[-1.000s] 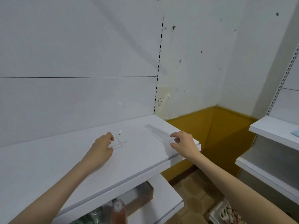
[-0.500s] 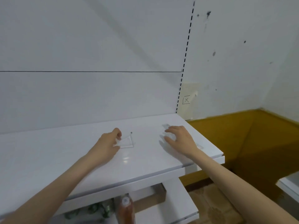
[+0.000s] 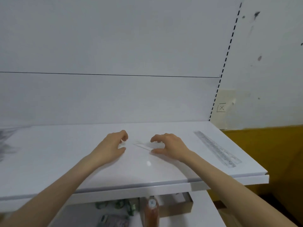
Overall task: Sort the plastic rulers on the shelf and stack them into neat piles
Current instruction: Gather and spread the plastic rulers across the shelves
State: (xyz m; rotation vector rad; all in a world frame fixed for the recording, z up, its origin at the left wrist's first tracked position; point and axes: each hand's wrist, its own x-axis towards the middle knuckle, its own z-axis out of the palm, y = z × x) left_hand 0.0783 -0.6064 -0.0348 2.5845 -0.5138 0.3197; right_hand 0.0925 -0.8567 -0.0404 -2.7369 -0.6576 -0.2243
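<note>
On the white shelf (image 3: 65, 161) my two hands sit close together in the middle. My left hand (image 3: 113, 147) has its fingers curled and pinches the edge of a clear plastic piece (image 3: 122, 144), most of it hidden under the fingers. Between thumb and fingers, my right hand (image 3: 169, 147) pinches the right end of a small clear ruler (image 3: 143, 145) that lies flat between the hands. A long clear straight ruler (image 3: 216, 149) with dark markings lies apart near the shelf's right edge, touched by neither hand.
The shelf's back panel (image 3: 114, 99) rises just behind my hands. A brown bottle (image 3: 151, 210) and green packets (image 3: 118, 206) stand on the lower shelf. At the far left of the shelf there is a blurred grey patch (image 3: 6, 145). Right of the shelf is a yellow-painted wall base (image 3: 270, 145).
My right hand left the long ruler at the right edge and came to the middle, now pinching a small clear ruler. Both hands drew closer together. The view turned left.
</note>
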